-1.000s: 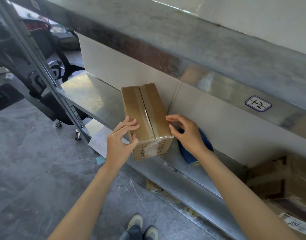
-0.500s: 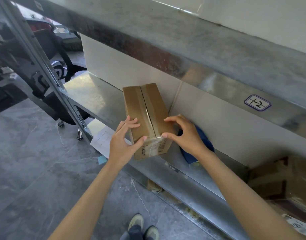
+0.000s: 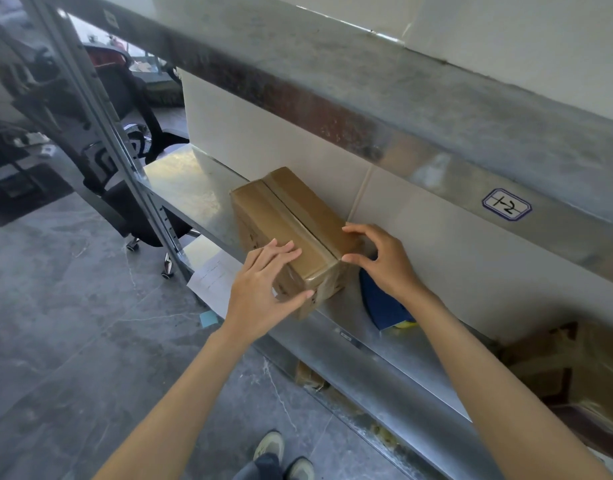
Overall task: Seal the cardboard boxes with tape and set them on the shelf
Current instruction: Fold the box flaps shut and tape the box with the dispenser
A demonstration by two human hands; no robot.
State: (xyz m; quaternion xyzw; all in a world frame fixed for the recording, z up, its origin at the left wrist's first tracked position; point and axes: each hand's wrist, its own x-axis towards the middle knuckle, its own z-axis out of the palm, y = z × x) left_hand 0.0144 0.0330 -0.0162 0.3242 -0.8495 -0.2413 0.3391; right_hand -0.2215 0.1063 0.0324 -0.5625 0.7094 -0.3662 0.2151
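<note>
**Head view**

The cardboard box (image 3: 291, 233) rests on the metal shelf (image 3: 187, 181). Its far end lies close to the back wall and its near end sits at the shelf's front edge. The box lies skewed to the wall, not square with it. A strip of tape (image 3: 300, 221) runs along the top seam and folds down over the near end, so sealing appears complete and the placing step is in hand.

The left hand (image 3: 260, 289) lies spread over the near left corner. Its fingers are straight on the top face and its thumb is laid against the near end face. This hold suits pushing the box inward.

The right hand (image 3: 384, 261) is arched at the box's right side. Only the index fingertip and thumb tip touch the edge, and nothing is enclosed. This contact probably steers the box and limits its rotation.

A blue object (image 3: 381, 306) lies on the shelf just beside the box, partly hidden by the right hand. It may restrict sideways travel. More boxes (image 3: 568, 368) sit on the level below, at the right.
</note>
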